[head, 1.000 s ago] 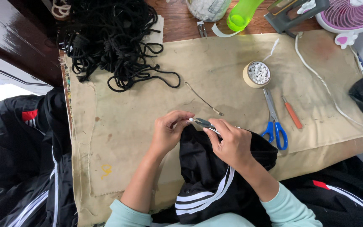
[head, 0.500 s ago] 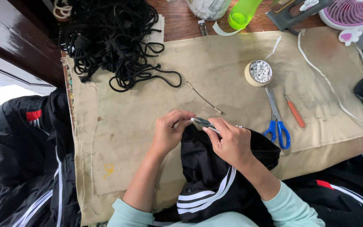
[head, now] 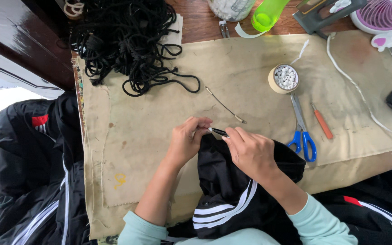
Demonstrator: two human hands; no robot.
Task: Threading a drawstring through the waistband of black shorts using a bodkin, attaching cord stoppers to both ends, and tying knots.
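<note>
Fingers, left hand (head: 188, 141): pinched shut on the cord tip (head: 217, 131), right at the edge of the black garment (head: 232, 181).
Fingers, right hand (head: 250, 152): curled tight, gripping the garment's top edge, just beside the cord tip.
Black garment: lying at the near edge of the desk (head: 169, 90), white stripes facing up.
Black cords (head: 128, 41): big tangled pile, far left of the tan cloth (head: 250, 59).
Wire threader (head: 225, 105): flat on the cloth, just past the hands.
Blue scissors (head: 301, 129): right of the hands, near the tape roll (head: 283, 78) full of white beads.
Orange tool (head: 321, 121): beside the scissors.
</note>
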